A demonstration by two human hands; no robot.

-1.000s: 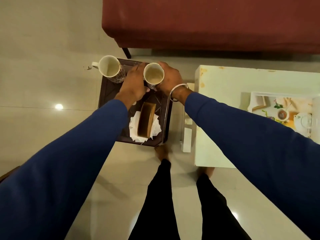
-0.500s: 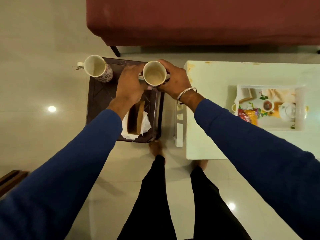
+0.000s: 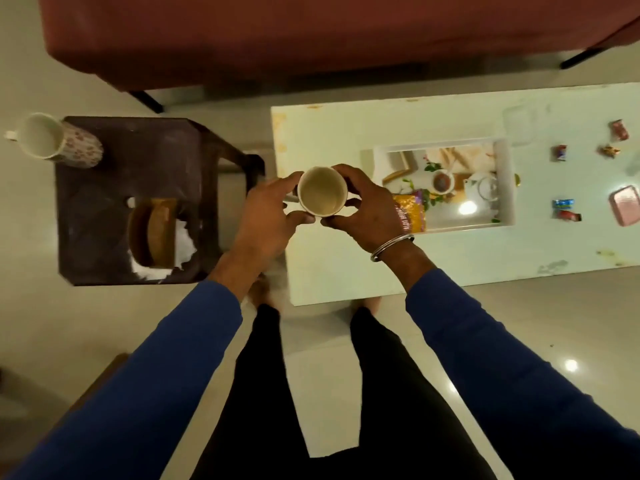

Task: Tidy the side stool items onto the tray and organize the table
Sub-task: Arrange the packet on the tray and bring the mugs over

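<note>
Left hand point(image 3: 265, 218) bare, no ring or watch visible. Right hand point(image 3: 372, 211) bare; thin silver metal bangle point(image 3: 392, 247) round wrist, plain, smooth. Both arms in long blue sleeves point(image 3: 512, 358), plain cloth, no print, cuffs ending just behind wrists. Legs in black trousers point(image 3: 263, 393), plain, loose. Feet point(image 3: 258, 289) below trouser hems, blurred.

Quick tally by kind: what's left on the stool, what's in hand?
Mugs on stool: 1, floral mug
Napkin holders on stool: 1, napkin holder
Mugs in hand: 1, mug, held by left hand and right hand
Total: 3
</note>
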